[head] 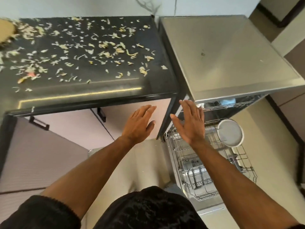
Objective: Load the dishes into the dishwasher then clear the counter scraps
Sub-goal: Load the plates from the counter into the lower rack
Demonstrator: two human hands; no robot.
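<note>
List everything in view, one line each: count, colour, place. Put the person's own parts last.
counter: one, black, upper left
scraps: many, pale yellow-white, scattered over the counter
dishwasher: one, grey steel, right of the counter, open
lower rack: one, wire, pulled out
plate: one, white, standing in the lower rack
cabinet doors: pale pink, under the counter
left hand: one, empty, fingers straight
right hand: one, empty, over the rack

Both arms reach forward, left grip (137,124) and right grip (189,123) flat-fingered, empty.
</note>
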